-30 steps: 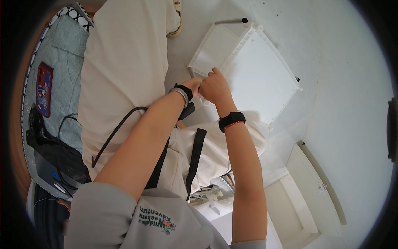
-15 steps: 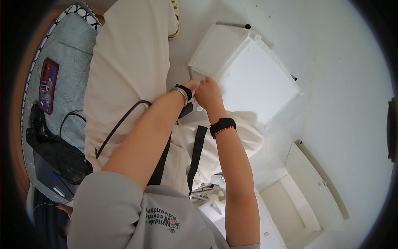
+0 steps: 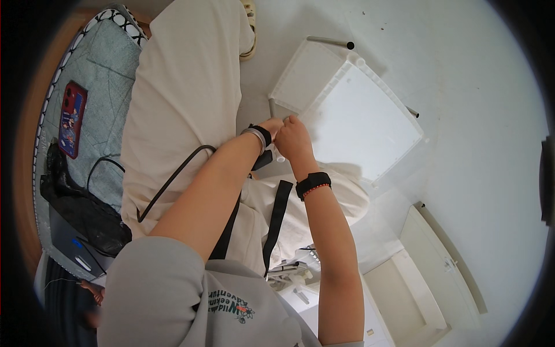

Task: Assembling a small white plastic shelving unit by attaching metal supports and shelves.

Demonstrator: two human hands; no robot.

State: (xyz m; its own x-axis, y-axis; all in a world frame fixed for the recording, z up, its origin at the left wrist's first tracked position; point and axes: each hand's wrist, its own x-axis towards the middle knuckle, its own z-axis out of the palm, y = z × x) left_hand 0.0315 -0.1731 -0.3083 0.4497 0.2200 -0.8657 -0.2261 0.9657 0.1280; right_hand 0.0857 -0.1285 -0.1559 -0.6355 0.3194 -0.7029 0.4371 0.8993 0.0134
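Note:
A white plastic shelf rack (image 3: 370, 121) with grey metal tubes stands tilted in front of me. One grey tube (image 3: 272, 107) rises from its near left corner. My left hand (image 3: 270, 126) is closed around the lower part of that tube. Pressed close beside it, my right hand (image 3: 293, 139) is curled into a fist at the same corner. Its fingers hide whatever they grip. Just below both hands a round white plastic end (image 3: 281, 158) shows. Another grey tube (image 3: 330, 42) with a dark open end sticks out at the rack's far corner.
My legs in cream trousers (image 3: 179, 87) flank the rack. At left, a phone in a red and blue case (image 3: 72, 118) and a black plastic bag (image 3: 81, 208) lie on a grey-green cushion. More white panels (image 3: 404, 283) and loose tubes (image 3: 283, 269) lie at lower right.
The whole view has shifted slightly, so things sit a little lower and further right. Both hands stay at the same corner, with little visible change in grip.

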